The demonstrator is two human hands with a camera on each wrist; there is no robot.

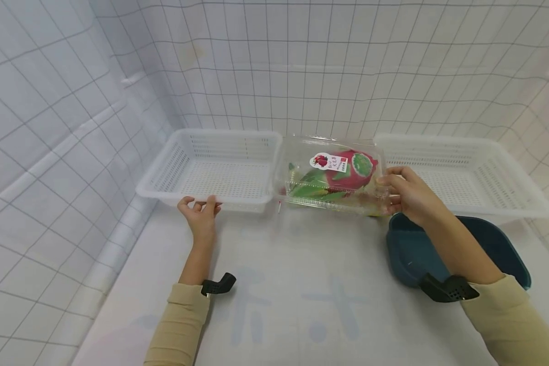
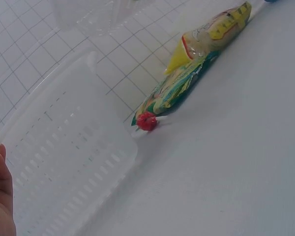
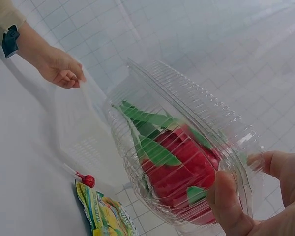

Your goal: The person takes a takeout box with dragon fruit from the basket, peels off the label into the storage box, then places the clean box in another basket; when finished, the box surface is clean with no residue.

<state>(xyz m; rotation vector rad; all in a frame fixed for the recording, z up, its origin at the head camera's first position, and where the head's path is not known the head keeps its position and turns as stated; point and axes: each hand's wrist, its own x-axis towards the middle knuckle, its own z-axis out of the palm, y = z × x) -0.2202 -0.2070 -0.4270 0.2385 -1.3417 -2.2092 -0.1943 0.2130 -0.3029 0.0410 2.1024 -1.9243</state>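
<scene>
The right hand [image 1: 409, 195] holds the clear container [image 1: 297, 152] by its right end; the thumb and fingers pinch the plastic from opposite sides, as the right wrist view confirms. The container is raised above the desk [image 1: 297, 259], at the gap between the left basket [image 1: 224, 178] and the right basket [image 1: 457, 180]. Its left end overlaps the near corner area of the left basket in the head view (whether the two touch cannot be told). Inside the container is a red fruit [image 1: 352, 175] with green leaf-like scales. A white printed label [image 1: 328, 162] is on the container.

The left hand [image 1: 200, 216] grips the front rim of the left basket, fingers curled over the edge. Both baskets are white, slotted plastic and stand at the back of the desk, before a white grid-patterned cloth [image 1: 338, 61].

Below the container, a yellow packet [image 2: 214, 39] and a green packet [image 2: 179, 86] lie overlapping in the left wrist view. A red ball-shaped item [image 2: 147, 121] with a white stick lies at the end of the green packet, near the left basket. A dark blue tub [image 1: 404, 254] stands in front of the right basket, partly covered by the right forearm.
</scene>
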